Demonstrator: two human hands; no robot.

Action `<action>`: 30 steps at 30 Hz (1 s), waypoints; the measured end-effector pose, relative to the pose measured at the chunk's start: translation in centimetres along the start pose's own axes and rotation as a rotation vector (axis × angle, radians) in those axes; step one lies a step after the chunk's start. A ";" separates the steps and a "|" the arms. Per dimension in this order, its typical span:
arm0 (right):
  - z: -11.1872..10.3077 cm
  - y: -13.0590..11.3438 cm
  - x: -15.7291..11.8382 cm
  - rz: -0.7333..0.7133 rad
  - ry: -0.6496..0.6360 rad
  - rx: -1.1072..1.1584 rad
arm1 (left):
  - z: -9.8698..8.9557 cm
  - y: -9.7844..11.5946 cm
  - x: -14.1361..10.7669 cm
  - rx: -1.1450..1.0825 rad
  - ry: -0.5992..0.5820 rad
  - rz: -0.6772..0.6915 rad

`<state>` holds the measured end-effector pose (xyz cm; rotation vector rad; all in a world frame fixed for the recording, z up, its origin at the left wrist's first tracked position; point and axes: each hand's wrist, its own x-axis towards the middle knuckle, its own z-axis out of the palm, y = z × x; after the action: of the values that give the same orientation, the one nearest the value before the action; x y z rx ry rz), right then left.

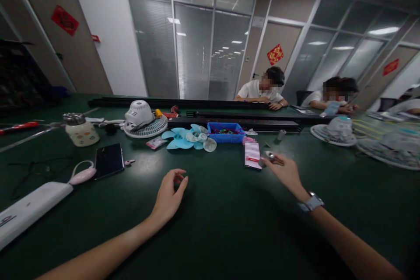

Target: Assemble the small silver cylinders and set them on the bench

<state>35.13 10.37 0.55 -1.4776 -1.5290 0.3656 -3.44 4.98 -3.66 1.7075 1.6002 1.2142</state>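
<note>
My right hand (285, 170) pinches a small silver round metal part (270, 155) above the green table, beside a white and pink printed packet (252, 155). What the part is exactly is too small to tell. Over the bare tabletop to the left, my left hand (171, 190) is loosely curled, thumb and fingers apart, holding nothing. Beyond the hands lie light-blue fan blades (183, 138), and a blue tray (226, 133) with wires and small parts in it. A small metal cylinder (281, 134) stands past my right hand.
On the left are a white fan head (139, 113), a jar (80, 130), a phone (109, 160), a white bar-shaped case (33, 210) and a red screwdriver (19, 128). More fan parts (334, 131) lie right. Black rails (236, 123) cross the back; people (262, 89) sit beyond.
</note>
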 end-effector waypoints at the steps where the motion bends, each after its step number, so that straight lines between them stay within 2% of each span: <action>1: 1.5 -2.3 -1.4 -0.054 -0.125 0.050 | -0.1 0.3 -0.1 -0.007 -0.009 0.006; 3: 4.5 -6.5 -4.0 -0.128 -0.391 0.146 | -0.3 0.9 -0.4 -0.019 -0.042 0.049; 5: 7.1 -9.4 -6.2 -0.190 -0.578 0.207 | -0.6 1.4 -0.9 -0.021 -0.102 0.135; 8: 9.6 -11.5 -8.0 -0.257 -0.708 0.275 | -0.8 2.0 -1.4 -0.030 -0.218 0.268; 12: 10.8 -11.5 -8.6 -0.248 -0.741 0.308 | -0.8 2.5 -1.4 -0.053 -0.323 0.339; 18: 11.2 -10.9 -8.7 -0.225 -0.752 0.324 | -0.5 3.9 -0.6 -0.031 -0.317 0.326; 21: 11.5 -10.7 -8.8 -0.210 -0.743 0.288 | -0.9 4.2 -0.5 -0.051 -0.164 0.281; 23: 11.6 -10.6 -8.9 -0.195 -0.727 0.260 | -1.3 3.7 -0.5 -0.030 -0.023 0.233; 24: 11.7 -10.5 -8.9 -0.189 -0.724 0.251 | -1.5 3.2 -0.5 -0.002 0.007 0.218; 30: 11.6 -10.4 -8.8 -0.197 -0.754 0.234 | -2.1 0.8 -0.4 0.218 0.003 0.122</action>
<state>18.27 4.60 -1.16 -1.0309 -2.1040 1.0254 -4.84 4.03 -2.08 1.9644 1.7044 1.1328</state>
